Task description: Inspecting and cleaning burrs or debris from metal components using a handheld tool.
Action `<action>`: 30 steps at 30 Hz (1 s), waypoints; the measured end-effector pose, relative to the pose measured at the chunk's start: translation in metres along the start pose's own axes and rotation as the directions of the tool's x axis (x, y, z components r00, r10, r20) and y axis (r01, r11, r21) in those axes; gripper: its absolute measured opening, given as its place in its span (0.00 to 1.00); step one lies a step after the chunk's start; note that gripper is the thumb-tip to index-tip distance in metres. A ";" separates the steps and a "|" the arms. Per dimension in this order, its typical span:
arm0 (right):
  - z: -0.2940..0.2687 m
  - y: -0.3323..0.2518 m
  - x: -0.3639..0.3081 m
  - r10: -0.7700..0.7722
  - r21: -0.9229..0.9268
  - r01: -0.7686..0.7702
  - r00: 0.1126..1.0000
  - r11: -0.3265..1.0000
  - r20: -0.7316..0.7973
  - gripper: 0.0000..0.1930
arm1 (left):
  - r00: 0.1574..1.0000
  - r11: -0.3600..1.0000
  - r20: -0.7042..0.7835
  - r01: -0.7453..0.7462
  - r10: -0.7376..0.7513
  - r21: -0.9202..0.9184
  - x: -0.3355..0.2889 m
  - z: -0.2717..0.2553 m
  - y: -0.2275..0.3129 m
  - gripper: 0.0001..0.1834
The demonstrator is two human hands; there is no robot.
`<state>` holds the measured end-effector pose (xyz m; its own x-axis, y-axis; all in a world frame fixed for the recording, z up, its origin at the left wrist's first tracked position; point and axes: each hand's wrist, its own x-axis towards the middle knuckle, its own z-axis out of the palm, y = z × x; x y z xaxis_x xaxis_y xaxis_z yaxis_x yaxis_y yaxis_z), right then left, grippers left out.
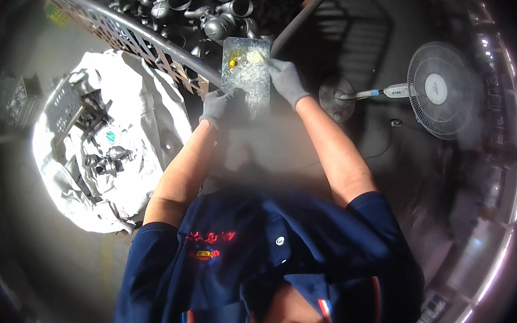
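A grey metal plate point(243, 87), scuffed and shiny, lies in front of me at the corner of a large crate. On it sit a small orange-yellow piece point(233, 63) and a pale yellow lump point(256, 57). My left hand point(216, 106), in a grey glove, is closed at the plate's near left side, fingertips over its surface. My right hand point(285, 80), gloved alike, is closed at the right edge, its fingertips beside the pale lump. What either hand's fingers hold, if anything, is too small to make out.
Beyond the plate, the slatted crate point(158, 43) is heaped with dark rounded pipe-like parts point(220, 25). At left stands an open white sack point(160, 102) with several dark parts inside. A standing fan point(437, 89) is at right, its round base point(337, 99) near my right forearm.
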<state>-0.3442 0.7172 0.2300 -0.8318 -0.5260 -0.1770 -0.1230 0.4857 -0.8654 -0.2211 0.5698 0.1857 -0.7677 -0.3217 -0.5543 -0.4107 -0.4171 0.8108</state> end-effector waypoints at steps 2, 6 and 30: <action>0.013 0.001 -0.015 0.067 -0.208 -0.046 0.993 0.977 0.093 0.16 | 1.000 0.999 0.006 0.017 -0.016 -0.031 -0.001 0.002 0.003 0.14; 0.012 0.000 -0.005 0.006 -0.021 -0.006 1.000 1.000 0.013 0.14 | 0.997 0.996 0.062 0.060 -0.056 -0.064 -0.014 0.001 0.016 0.14; -0.034 0.075 0.034 0.051 -0.040 -0.078 0.884 0.996 -0.464 0.16 | 0.998 0.998 0.062 0.020 -0.017 -0.060 -0.005 0.005 0.016 0.13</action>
<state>-0.4003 0.7597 0.1752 -0.9930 -0.1165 0.0171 -0.0792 0.5530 -0.8294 -0.2266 0.5684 0.2023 -0.7898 -0.2612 -0.5549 -0.3958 -0.4740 0.7866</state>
